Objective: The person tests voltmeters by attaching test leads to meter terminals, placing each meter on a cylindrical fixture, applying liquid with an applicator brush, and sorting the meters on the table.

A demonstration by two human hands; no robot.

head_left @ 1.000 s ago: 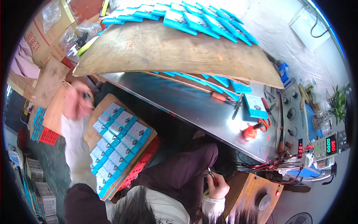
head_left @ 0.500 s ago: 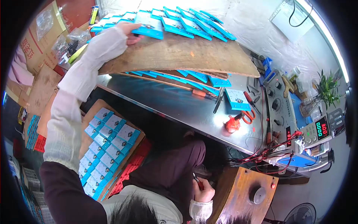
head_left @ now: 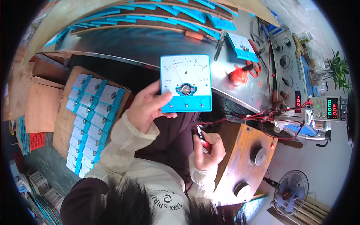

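A blue-framed voltmeter (head_left: pixel 186 83) with a white dial marked V faces me, held up in front of the bench edge. My left hand (head_left: pixel 148 107) grips its lower left side, thumb on the front. To the right and lower, my right hand (head_left: pixel 208 150) is closed around a small tool with a red handle (head_left: pixel 205 144), its metal tip pointing up and left. The meter and the tool are apart. Similar meters (head_left: pixel 95 109) lie in overlapping rows on a board (head_left: pixel 62 123) at the left.
Boards stacked with more meters stand on the metal bench (head_left: pixel 123 48). One meter (head_left: pixel 242 45), a red bottle (head_left: pixel 238 76) and scissors (head_left: pixel 256 69) lie at its right. A wooden box with knobs (head_left: pixel 240 161), red wires (head_left: pixel 258 118) and a power supply (head_left: pixel 323 108) are at the right.
My left hand has taken a meter from the top board and brought it down in front of me. My right hand, still around the tool, has risen. The view has tilted downward.
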